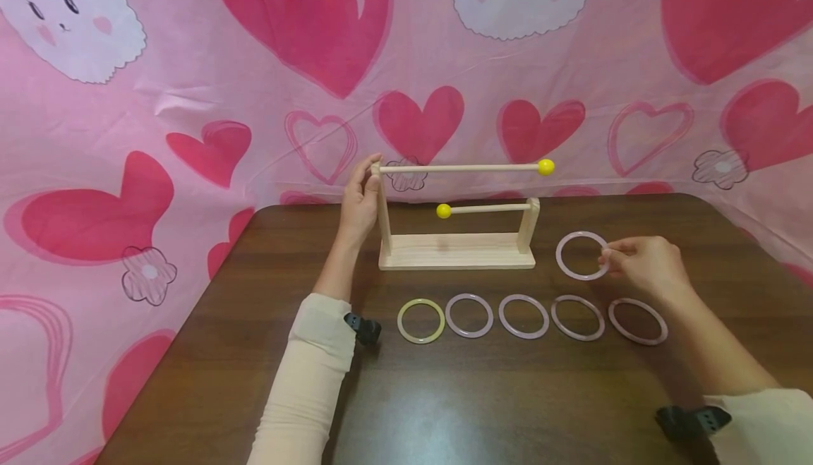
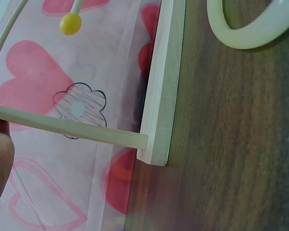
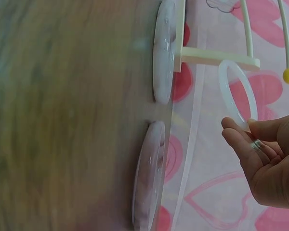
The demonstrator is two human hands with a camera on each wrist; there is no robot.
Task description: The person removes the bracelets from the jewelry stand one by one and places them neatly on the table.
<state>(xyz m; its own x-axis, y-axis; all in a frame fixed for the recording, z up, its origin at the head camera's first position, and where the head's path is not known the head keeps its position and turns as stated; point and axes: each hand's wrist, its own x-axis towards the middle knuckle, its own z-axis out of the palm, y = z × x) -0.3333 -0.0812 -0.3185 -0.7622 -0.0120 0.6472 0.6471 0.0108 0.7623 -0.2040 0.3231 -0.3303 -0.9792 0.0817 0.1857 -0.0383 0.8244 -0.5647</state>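
Observation:
My left hand point(image 1: 360, 200) grips the top of the tall left post of a wooden stand point(image 1: 457, 259), thumb on the near side. From that post a long rod point(image 1: 464, 168) runs right to a yellow ball; a shorter rod point(image 1: 489, 208) points left from the low right post, also ball-tipped. To the right of the stand, my right hand point(image 1: 651, 264) pinches a pale lilac bangle point(image 1: 562, 267) by its right edge between thumb and fingers. In the right wrist view the bangle point(image 3: 225, 86) is held up off the table. Both rods carry no rings.
In front of the stand lies a row of bangles: a yellow-green one point(image 1: 401, 331), two lilac ones point(image 1: 450, 324) point(image 1: 504, 324), and two pinkish ones point(image 1: 559, 324) point(image 1: 616, 324) at the right. A pink heart-patterned cloth point(image 1: 267, 98) hangs behind the brown table point(image 1: 254, 352).

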